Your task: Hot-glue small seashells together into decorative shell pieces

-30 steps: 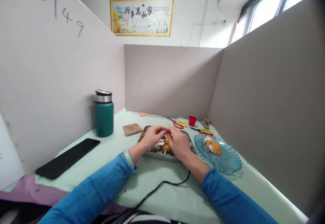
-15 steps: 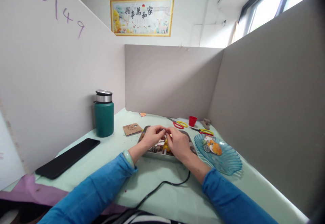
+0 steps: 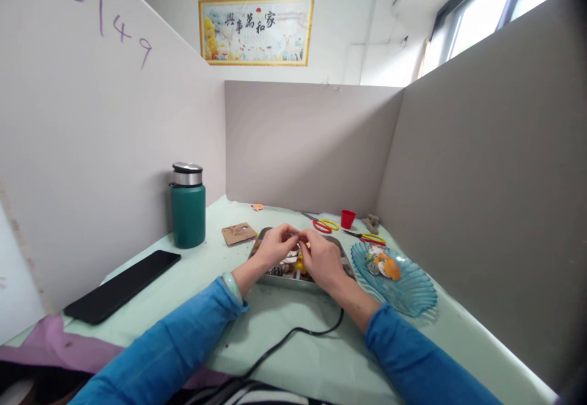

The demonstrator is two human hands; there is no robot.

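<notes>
My left hand [image 3: 279, 245] and my right hand [image 3: 322, 258] meet fingertip to fingertip above a metal tray [image 3: 284, 281]. Both are closed in a pinch around something too small and too covered by the fingers to name. Small mixed pieces lie in the tray below, among them a yellow piece [image 3: 299, 264] and a dark pine-cone-like piece [image 3: 277, 270]. My hands and wrists hide much of the tray.
Right of the tray is a blue scalloped glass plate [image 3: 413, 292] with orange and white pieces. Behind stand scissors [image 3: 326, 224], more scissors [image 3: 372, 238] and a red cup [image 3: 348, 219]. Leftward are a cardboard square [image 3: 239, 234], green bottle [image 3: 188, 215], black phone [image 3: 123, 286]. A black cable [image 3: 293, 331] runs in front.
The fingertips have shifted very slightly while staying pinched together over the tray. Everything else looks the same.
</notes>
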